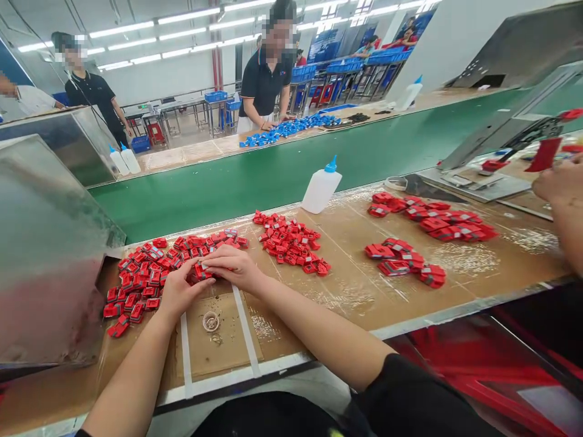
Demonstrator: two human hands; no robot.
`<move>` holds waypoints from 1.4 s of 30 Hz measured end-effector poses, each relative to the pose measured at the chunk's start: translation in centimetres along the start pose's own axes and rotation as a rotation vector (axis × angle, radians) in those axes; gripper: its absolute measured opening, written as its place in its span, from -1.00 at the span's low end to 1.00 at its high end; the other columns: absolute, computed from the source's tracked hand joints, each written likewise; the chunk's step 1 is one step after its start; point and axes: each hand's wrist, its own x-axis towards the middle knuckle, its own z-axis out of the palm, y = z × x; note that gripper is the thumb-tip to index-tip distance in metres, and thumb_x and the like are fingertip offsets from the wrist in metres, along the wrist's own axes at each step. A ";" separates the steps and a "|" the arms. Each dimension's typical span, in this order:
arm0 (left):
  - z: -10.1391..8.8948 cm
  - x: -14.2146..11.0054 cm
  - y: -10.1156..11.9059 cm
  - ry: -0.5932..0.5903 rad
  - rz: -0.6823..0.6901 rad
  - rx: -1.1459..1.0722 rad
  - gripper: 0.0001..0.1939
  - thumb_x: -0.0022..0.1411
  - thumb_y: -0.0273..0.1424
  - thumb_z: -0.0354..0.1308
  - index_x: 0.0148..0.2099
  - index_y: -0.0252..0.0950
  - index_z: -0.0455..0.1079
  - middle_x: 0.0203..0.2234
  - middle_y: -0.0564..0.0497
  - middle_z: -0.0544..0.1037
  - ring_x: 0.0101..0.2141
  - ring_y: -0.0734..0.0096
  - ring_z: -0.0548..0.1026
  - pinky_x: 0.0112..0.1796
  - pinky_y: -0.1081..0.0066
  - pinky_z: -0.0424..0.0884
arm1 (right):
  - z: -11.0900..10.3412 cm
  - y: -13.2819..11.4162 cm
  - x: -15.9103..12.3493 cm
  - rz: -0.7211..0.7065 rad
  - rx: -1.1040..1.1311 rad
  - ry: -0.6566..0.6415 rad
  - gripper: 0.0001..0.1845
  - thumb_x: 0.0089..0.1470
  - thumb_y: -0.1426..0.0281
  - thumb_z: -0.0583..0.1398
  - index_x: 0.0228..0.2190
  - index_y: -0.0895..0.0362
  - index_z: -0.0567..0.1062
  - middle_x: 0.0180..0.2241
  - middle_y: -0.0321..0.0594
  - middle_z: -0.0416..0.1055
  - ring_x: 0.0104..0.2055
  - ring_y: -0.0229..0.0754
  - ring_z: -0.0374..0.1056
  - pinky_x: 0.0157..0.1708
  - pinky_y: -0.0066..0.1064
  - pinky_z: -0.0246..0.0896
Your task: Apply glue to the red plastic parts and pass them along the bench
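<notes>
My left hand (178, 292) and my right hand (237, 267) meet over the near edge of a pile of red plastic parts (143, 276). Between their fingertips is one small red plastic part (199, 273), partly covered by the fingers. Thumb and fingers of the left hand close around it from the left, while the right fingers press on it from above and the right. Just below the hands, a small round cup (211, 322) with tiny pieces in and beside it sits on a taped cardboard sheet (228, 355).
A second red heap (291, 243) and grouped red parts (401, 261) lie to the right. A white bottle (321, 187) stands by the green conveyor belt (204, 188). Metal housing (50, 255) bounds the left. At far right, another person's hand (562, 182) works beside a press (505, 133).
</notes>
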 end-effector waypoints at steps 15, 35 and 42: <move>0.2 -0.2 1.8 -0.074 0.068 0.071 -0.56 0.17 -0.29 0.36 0.12 -0.05 0.51 -0.06 0.02 0.68 -0.10 0.15 0.64 -0.04 0.28 0.52 | 0.0 -0.4 -0.3 -0.116 -0.100 -0.129 -0.68 0.35 0.36 0.13 0.03 -0.06 0.58 -0.23 -0.09 0.56 -0.26 -0.16 0.47 -0.28 -0.36 0.42; 2.8 -0.7 1.8 0.106 -0.151 -0.620 -0.27 0.22 0.05 0.28 0.27 -0.31 0.42 -0.14 -0.21 0.62 -0.21 0.19 0.58 -0.19 0.31 0.55 | 0.2 0.6 -1.1 0.554 0.492 -0.153 -0.23 0.17 -0.02 0.27 0.29 0.07 0.34 0.25 0.04 0.35 0.28 0.10 0.30 0.32 0.01 0.17; 2.8 -1.3 2.4 0.101 -0.233 -0.690 -0.20 0.11 0.06 0.37 0.24 -0.38 0.46 -0.41 -0.09 0.61 -0.42 0.28 0.57 -0.38 0.38 0.53 | 0.3 -1.3 -0.8 0.550 0.701 -0.176 -0.29 0.18 0.00 0.27 0.25 0.05 0.38 0.06 -0.10 0.47 0.11 -0.01 0.41 0.15 -0.13 0.34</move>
